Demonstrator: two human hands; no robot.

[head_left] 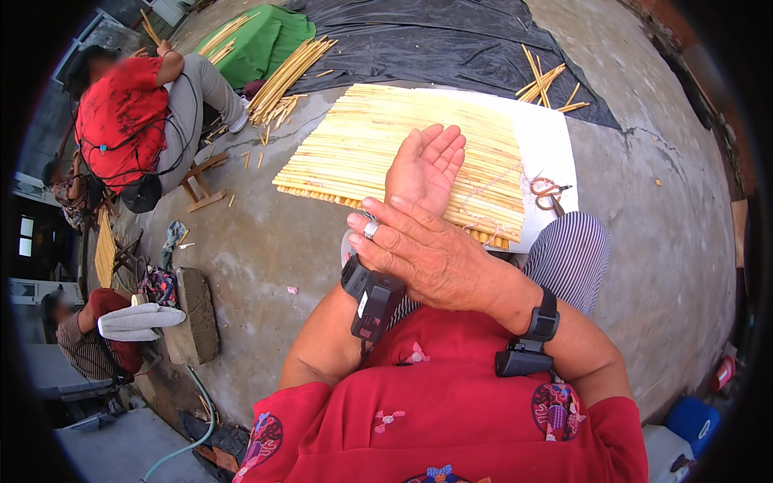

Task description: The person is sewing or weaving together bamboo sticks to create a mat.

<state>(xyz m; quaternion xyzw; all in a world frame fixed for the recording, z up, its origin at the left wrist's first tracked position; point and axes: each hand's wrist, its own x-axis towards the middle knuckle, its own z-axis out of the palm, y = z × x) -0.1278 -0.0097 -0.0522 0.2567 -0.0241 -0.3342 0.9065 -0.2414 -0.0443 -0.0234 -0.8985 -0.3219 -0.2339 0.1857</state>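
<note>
My left hand (428, 167) is turned palm up, its fingers loosely stretched and holding nothing. Across the left wrist lies my right hand (439, 249), palm down, with its fingers extended and touching the wrist; a silver ring (371, 229) sits on one finger. Beneath and beyond both hands is a mat of pale yellow sticks (338, 149) laid side by side. Thin string (483, 193) runs over its right part. To the right of the mat, scissors with rust-coloured handles (547, 191) lie near my knee. Black strapped devices (378, 302) are on both wrists.
A white sheet (551, 145) lies under the mat. Loose sticks (541, 84) rest on a black tarp (419, 44) beyond. At upper left a person in red (121, 121) sits beside a stick bundle (290, 72). Another person (88, 338) sits lower left by a concrete block (192, 318).
</note>
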